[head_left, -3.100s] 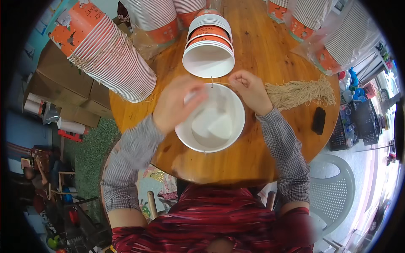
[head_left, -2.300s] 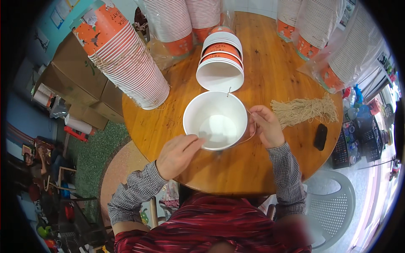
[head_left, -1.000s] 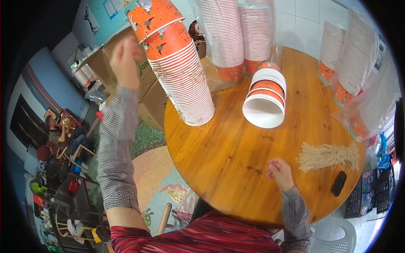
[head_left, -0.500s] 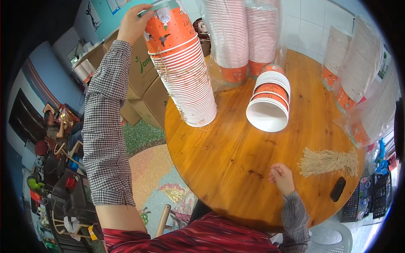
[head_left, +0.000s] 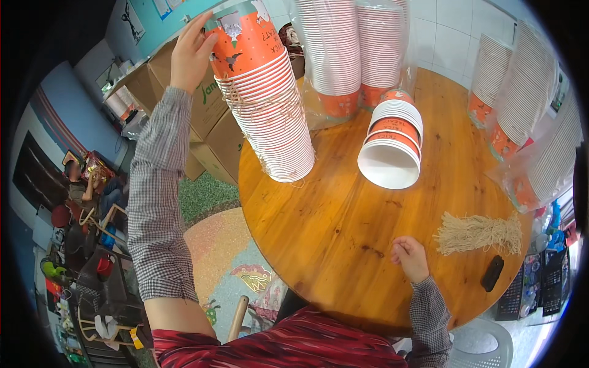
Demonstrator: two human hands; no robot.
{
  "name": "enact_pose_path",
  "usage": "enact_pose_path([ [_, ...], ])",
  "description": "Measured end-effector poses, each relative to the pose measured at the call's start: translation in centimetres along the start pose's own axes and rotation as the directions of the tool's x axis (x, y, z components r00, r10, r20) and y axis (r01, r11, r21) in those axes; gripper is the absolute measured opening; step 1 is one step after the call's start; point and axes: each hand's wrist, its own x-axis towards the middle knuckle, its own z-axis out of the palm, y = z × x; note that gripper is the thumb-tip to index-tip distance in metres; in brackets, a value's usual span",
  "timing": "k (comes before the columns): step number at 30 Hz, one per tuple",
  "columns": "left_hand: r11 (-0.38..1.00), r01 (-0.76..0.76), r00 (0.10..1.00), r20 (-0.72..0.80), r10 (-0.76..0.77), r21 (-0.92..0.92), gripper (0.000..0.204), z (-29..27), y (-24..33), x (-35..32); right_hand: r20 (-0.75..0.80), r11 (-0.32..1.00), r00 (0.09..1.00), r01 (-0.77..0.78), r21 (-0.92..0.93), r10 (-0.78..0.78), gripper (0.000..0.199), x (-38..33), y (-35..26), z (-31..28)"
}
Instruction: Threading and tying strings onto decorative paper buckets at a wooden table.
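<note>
A tall stack of upside-down paper buckets (head_left: 279,132) stands at the left of the round wooden table, orange with Halloween pictures on top, white rims below, string loops hanging between the rims. My left hand (head_left: 190,60) is beside the top bucket, its fingers stretched out along the side, touching or nearly touching it. Over the near right of the table, my right hand (head_left: 410,257) has its fingers curled in, with nothing visible in them. A short stack of buckets (head_left: 396,126) lies on its side in the middle, a white opening facing me. A bundle of beige strings (head_left: 478,234) lies at the right.
Plastic-wrapped bucket stacks (head_left: 334,67) stand at the back, and more wrapped stacks (head_left: 521,110) at the right edge. A small black object (head_left: 492,273) lies near the strings. Cardboard boxes (head_left: 211,122) are left of the table. A person (head_left: 92,181) sits far left.
My left hand has loosened from the top bucket's upper edge, its fingers straightening and sliding slightly down along the side. My right hand has hardly moved.
</note>
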Motion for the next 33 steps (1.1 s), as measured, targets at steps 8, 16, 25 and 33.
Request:
enact_pose_path([
  [8,0.99,0.113,0.993,0.053,-0.109,-0.083,0.029,0.5,2.6,-10.1,0.0,1.0,1.0,0.004,-0.015,-0.004,0.009,0.0,-0.1,0.3],
  [16,0.954,0.298,0.819,0.521,-0.24,-0.029,0.034,-0.6,7.6,-27.6,0.008,0.999,1.0,0.005,-0.041,-0.005,0.009,0.2,-0.5,0.5],
  [25,0.976,0.084,0.996,0.008,-0.087,0.201,0.057,1.2,4.0,-13.8,0.004,0.999,1.0,0.001,-0.032,0.0,0.01,0.4,0.1,0.3],
  [33,0.958,0.246,0.898,0.336,-0.282,0.146,0.058,4.5,7.1,-25.3,-0.012,1.0,1.0,-0.001,-0.025,0.001,0.01,0.4,0.4,0.1],
])
